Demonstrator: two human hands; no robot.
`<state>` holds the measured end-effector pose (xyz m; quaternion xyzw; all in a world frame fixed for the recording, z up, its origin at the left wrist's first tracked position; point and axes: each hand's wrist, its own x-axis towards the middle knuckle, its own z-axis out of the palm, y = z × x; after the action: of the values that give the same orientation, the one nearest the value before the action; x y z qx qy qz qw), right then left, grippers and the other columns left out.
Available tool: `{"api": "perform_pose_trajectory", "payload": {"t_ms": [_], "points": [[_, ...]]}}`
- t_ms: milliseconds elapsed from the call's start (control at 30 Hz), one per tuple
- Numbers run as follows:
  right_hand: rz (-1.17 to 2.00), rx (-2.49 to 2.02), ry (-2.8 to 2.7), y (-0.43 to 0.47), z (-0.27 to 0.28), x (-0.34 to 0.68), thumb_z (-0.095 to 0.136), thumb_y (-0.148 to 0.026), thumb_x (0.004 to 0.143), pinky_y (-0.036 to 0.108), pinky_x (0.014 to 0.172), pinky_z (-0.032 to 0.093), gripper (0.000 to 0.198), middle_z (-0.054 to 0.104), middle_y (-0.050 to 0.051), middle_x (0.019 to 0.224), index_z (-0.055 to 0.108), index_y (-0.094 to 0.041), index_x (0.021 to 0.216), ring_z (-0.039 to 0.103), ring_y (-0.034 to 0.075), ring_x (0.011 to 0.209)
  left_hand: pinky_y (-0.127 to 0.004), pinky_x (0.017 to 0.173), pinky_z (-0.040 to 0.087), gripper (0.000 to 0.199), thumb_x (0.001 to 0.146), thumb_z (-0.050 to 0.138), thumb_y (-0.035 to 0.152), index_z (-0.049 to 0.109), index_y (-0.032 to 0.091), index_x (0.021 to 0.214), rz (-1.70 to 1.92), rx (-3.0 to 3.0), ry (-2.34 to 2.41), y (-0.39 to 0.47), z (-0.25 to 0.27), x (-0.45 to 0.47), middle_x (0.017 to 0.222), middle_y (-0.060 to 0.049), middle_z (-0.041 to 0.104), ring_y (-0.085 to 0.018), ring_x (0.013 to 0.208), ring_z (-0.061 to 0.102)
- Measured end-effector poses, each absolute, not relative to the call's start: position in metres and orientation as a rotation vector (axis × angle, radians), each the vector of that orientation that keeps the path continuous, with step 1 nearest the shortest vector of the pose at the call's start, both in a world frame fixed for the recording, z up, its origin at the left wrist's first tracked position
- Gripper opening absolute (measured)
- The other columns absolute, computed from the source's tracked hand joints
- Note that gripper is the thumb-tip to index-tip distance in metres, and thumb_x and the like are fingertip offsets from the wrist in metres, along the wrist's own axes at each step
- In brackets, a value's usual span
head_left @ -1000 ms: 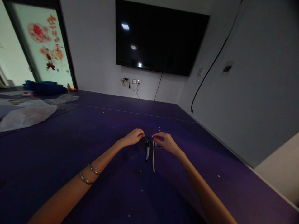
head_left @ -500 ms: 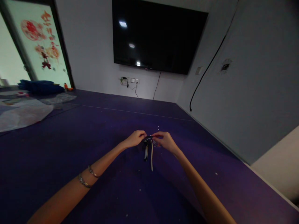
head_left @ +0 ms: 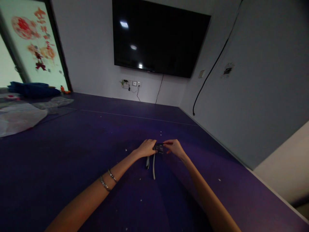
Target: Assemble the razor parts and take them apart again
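My left hand (head_left: 146,148) is closed at the left edge of a small dark rectangular piece (head_left: 159,148) with pale markings, low over the purple surface. To its right, my right hand (head_left: 175,148) pinches a thin dark strip (head_left: 166,143) at the top edge of that piece; its exact kind is too small to tell. A narrow off-white strip (head_left: 154,168) extends toward me from below the left fingers. Beside it lies a slim dark object with a pale face (head_left: 147,163), its upper end hidden by my left hand.
The purple surface (head_left: 116,129) carries scattered white bits. Crumpled clear plastic (head_left: 21,119) and a dark blue cloth bundle (head_left: 35,90) lie at far left. A television (head_left: 159,38) hangs on the back wall; a black cable (head_left: 210,75) dangles along the right wall.
My left hand has shifted right and over the parts, covering the upper ends of the strip and slim object. My right hand has drawn slightly right. The rectangular piece shows more plainly between them.
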<state>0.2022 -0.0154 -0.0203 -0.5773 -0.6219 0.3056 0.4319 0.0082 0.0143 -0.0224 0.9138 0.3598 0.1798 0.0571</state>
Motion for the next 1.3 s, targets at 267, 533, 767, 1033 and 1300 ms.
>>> {"api": "perform_pose_trajectory", "payload": {"t_ms": [267,533,767,1033,1300], "points": [[0.808,-1.536,-1.573,-0.015,-0.030,0.204,0.061,-0.017,0.068,0.017,0.039,0.050,0.018,0.066,0.002,0.071,0.068,-0.010,0.083,0.056,0.007,0.044,-0.043,0.095,0.034,0.045,0.074,0.057,0.032,0.048,0.014,0.114,0.464,2.799,1.047,0.017,-0.031,0.020,0.113,-0.015,0.059,-0.029,0.110,0.052],[0.829,-1.510,-1.612,-0.017,-0.032,0.201,0.061,-0.017,0.069,0.017,0.036,0.049,0.018,0.067,0.003,0.070,0.070,-0.010,0.083,0.054,0.006,0.041,-0.047,0.098,0.031,0.044,0.074,0.056,0.026,0.048,0.013,0.115,0.429,2.776,1.064,0.016,-0.032,0.023,0.112,-0.015,0.060,-0.028,0.107,0.054],[0.804,-1.524,-1.667,-0.016,-0.037,0.202,0.059,-0.017,0.070,0.015,0.035,0.047,0.020,0.068,0.003,0.073,0.069,-0.011,0.086,0.054,0.006,0.041,-0.047,0.098,0.030,0.042,0.073,0.056,0.025,0.050,0.013,0.112,0.452,2.780,1.052,0.014,-0.031,0.023,0.112,-0.014,0.060,-0.028,0.107,0.054],[0.760,-1.554,-1.698,-0.020,-0.032,0.201,0.058,-0.015,0.071,0.015,0.033,0.045,0.020,0.067,0.004,0.073,0.069,-0.010,0.087,0.052,0.005,0.038,-0.047,0.098,0.030,0.034,0.073,0.055,0.024,0.053,0.014,0.106,0.432,2.782,1.048,0.008,-0.024,0.022,0.110,-0.012,0.061,-0.027,0.105,0.055],[0.762,-1.538,-1.768,-0.018,-0.037,0.205,0.057,-0.018,0.072,0.016,0.033,0.045,0.021,0.068,0.004,0.076,0.068,-0.010,0.089,0.053,0.006,0.040,-0.047,0.099,0.029,0.037,0.073,0.056,0.024,0.052,0.013,0.108,0.434,2.799,1.049,0.009,-0.025,0.022,0.112,-0.014,0.060,-0.027,0.108,0.054]]}}
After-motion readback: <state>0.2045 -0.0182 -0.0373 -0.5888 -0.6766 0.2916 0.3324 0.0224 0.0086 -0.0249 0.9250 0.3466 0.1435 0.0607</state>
